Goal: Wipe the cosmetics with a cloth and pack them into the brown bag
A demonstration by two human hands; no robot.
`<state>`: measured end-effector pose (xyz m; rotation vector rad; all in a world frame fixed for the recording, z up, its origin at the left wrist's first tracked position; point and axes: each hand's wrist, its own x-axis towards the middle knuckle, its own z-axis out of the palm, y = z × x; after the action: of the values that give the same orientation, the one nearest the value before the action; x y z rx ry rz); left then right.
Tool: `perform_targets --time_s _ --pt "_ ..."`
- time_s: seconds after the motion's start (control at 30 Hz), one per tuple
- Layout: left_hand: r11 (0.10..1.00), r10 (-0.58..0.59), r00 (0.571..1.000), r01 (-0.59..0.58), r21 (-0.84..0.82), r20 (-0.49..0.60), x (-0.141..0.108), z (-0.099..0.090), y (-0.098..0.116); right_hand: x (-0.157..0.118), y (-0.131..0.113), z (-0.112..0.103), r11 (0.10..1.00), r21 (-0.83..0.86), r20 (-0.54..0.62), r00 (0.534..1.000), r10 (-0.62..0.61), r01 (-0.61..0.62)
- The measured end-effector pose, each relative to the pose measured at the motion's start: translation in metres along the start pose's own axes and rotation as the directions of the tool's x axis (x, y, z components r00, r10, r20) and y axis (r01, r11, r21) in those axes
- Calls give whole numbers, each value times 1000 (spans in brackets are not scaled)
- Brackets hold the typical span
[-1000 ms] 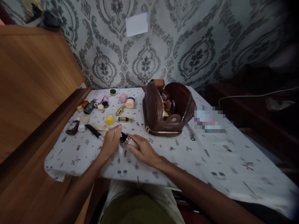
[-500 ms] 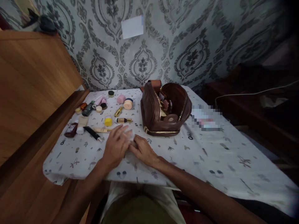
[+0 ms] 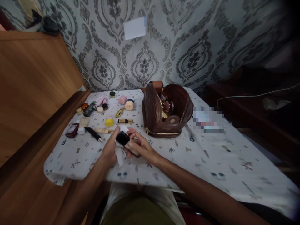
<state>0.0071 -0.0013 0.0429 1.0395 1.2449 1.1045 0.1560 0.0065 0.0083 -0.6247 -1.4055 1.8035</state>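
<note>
My left hand (image 3: 110, 147) is closed around a crumpled white wipe or tissue (image 3: 119, 156), which hangs below the fingers and also shows above them. Against the wipe lies a small boxy item with a glossy black square end (image 3: 122, 138) and a paler body; its exact kind is unclear. My right hand (image 3: 144, 148) grips that body from the right, fingers bent over it. Both hands are just above the table's near side. Beyond them lie a beige tube with a gold end (image 3: 103, 131), a gold-and-black small bottle (image 3: 125, 121) and a yellow-lidded jar (image 3: 109, 121).
An open brown leather bag (image 3: 152, 109) with items inside stands right of centre. At the left are a black tube (image 3: 93, 134), a dark red bottle (image 3: 72, 130), a cream tube (image 3: 83, 125) and several jars. A wooden cabinet (image 3: 39, 68) borders the table (image 3: 206, 175).
My hands have turned and parted slightly, so the black square end and the hanging wipe now show between them. The things on the table have stayed in place.
</note>
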Motion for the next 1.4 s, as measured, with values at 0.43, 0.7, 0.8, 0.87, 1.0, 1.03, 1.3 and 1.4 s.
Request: perform_targets --time_s 0.43,0.7,0.8,0.87,1.0,1.03,1.3,1.4 --pt "949 77 972 -139 -283 -221 -12 34 -24 -5 8 7 758 -628 -181 915 -361 175" --pt "965 198 947 -234 -122 -252 -4 27 -30 -7 6 2 603 -759 -1 927 -375 243" --pt "952 300 924 -304 22 -237 4 16 -28 -1 12 -5 765 -558 2 923 -386 321" --pt "930 364 907 -342 136 -210 7 13 -26 3 16 -8 888 -373 -71 946 -315 268" --pt "855 458 885 -411 315 -88 5 11 -22 9 18 -6 992 71 -217 973 -83 101" --pt "834 472 881 -430 346 -42 3 10 -21 9 17 -4 979 191 -230 973 -27 72" --pt "549 396 826 -564 617 401 -25 -15 -22 13 12 -5 842 537 -214 957 194 -51" --pt "484 376 814 -581 655 444 -34 -21 -26 14 13 -11 824 563 -206 953 220 -69"
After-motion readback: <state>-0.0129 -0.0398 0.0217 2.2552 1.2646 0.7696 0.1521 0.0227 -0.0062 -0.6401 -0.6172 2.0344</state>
